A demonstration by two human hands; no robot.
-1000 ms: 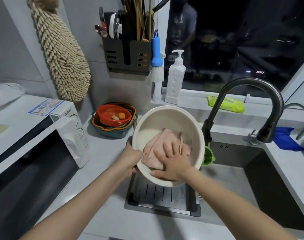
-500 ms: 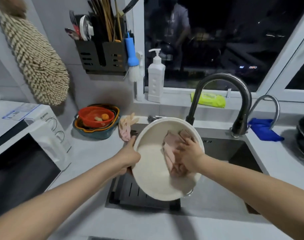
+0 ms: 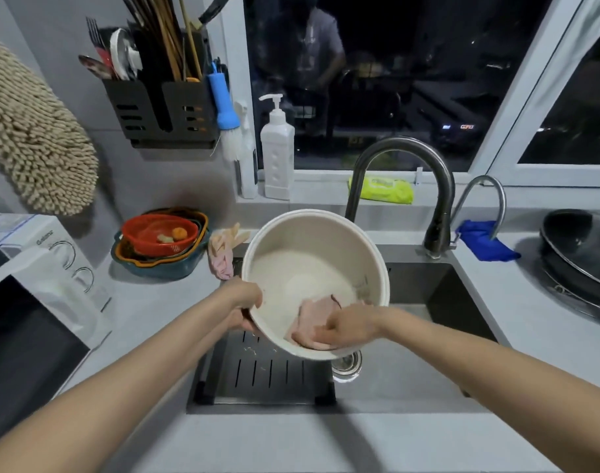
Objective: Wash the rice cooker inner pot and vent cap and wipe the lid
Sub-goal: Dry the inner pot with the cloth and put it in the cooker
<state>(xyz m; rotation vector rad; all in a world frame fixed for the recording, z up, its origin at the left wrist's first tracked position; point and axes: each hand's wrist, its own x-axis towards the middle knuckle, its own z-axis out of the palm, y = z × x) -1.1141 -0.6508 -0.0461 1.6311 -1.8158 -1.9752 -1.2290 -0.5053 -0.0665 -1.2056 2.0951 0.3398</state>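
While the left hand (image 3: pixel 244 298) grips the rim of the cream rice cooker inner pot (image 3: pixel 312 268), tilted above the sink (image 3: pixel 394 380), the right hand (image 3: pixel 349 327), fingers curled, holds a pink cloth (image 3: pixel 313 317) against the pot's near inner wall.

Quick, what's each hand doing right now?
Left hand: grips the inner pot by its rim.
Right hand: holds the pink cloth inside the pot.
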